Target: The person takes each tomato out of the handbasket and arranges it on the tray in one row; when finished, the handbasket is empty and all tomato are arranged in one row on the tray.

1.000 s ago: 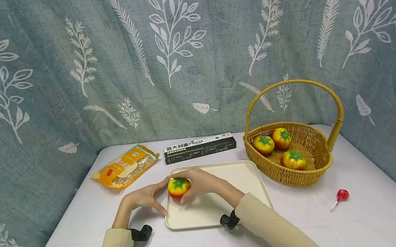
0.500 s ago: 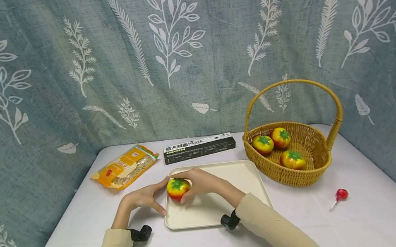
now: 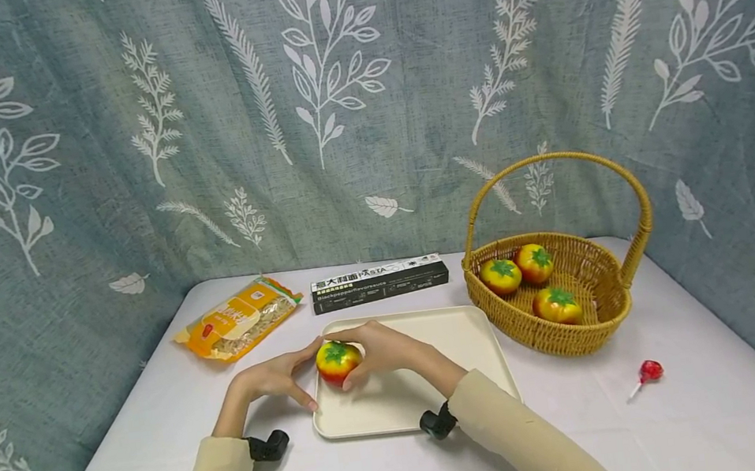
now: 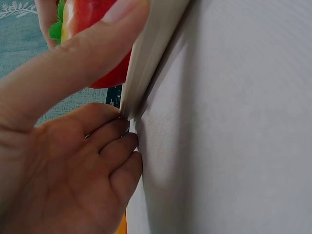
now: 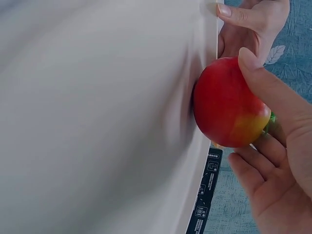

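A red-and-yellow tomato [image 3: 338, 361] with a green leafy top sits at the left end of the cream tray [image 3: 434, 395]. My right hand [image 3: 381, 348] holds it, thumb in front and fingers behind; in the right wrist view the tomato [image 5: 226, 105] touches the tray's floor near the rim. My left hand [image 3: 277, 376] grips the tray's left edge, its thumb near the front corner and the fingers farther back. The left wrist view shows that thumb [image 4: 73, 66] against the rim [image 4: 146, 53] and the other fingertips bent in beside it.
A wicker basket [image 3: 541, 337] with a tall handle and three similar tomatoes [image 3: 559, 307] stands at the right. Behind the tray lie a black-and-white pasta box [image 3: 380, 283] and an orange food packet [image 3: 240, 319]. A red lollipop [image 3: 650, 371] lies at the right front.
The tomato has shifted slightly left in my right hand's hold. Both hands stay nearly in place, and the tray has not visibly moved.
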Action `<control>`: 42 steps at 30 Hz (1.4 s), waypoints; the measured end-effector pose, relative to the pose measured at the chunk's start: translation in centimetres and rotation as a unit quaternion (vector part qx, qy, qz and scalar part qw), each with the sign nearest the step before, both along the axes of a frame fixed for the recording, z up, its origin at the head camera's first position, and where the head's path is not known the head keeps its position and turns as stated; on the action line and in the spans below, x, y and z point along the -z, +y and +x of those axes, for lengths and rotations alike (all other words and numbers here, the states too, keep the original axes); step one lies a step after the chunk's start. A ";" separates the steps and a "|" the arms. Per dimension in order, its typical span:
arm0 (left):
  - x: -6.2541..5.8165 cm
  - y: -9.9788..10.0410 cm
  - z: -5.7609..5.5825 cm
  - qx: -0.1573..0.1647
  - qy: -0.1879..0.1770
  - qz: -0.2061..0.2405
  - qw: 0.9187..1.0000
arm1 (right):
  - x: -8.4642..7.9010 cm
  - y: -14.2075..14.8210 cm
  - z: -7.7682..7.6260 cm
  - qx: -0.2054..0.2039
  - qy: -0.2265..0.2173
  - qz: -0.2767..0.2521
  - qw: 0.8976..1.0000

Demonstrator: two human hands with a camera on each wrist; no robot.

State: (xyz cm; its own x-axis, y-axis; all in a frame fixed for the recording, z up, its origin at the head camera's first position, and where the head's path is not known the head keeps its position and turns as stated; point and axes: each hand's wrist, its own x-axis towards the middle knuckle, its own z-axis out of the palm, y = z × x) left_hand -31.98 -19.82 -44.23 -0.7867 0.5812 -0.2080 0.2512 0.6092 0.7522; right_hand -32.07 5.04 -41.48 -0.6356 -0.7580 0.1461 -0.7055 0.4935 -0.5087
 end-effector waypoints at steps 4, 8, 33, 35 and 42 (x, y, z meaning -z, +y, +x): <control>0.0 0.0 0.1 0.005 0.000 0.005 1.000 | -0.1 0.3 0.0 0.006 0.004 0.007 1.000; -0.1 0.0 0.1 0.009 0.002 0.008 1.000 | -0.3 0.9 0.0 0.009 0.017 0.016 1.000; 0.0 0.1 0.1 0.002 -0.003 0.007 1.000 | -1.1 7.6 1.4 0.082 0.043 -0.049 0.995; 0.0 0.1 0.1 0.003 -0.002 0.006 1.000 | -1.2 8.2 1.6 0.087 0.049 -0.057 0.993; 0.0 0.1 0.1 -0.003 -0.002 0.000 1.000 | -1.4 10.2 2.3 0.111 0.066 -0.072 0.989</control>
State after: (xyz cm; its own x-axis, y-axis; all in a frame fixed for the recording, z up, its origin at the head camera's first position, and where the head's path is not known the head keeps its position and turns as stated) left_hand -31.84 -19.75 -44.18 -0.7889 0.5773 -0.2106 0.2449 0.6097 0.7538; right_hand -29.74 15.29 -40.12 -0.7526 -0.5667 0.3351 -0.6525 0.5737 -0.4951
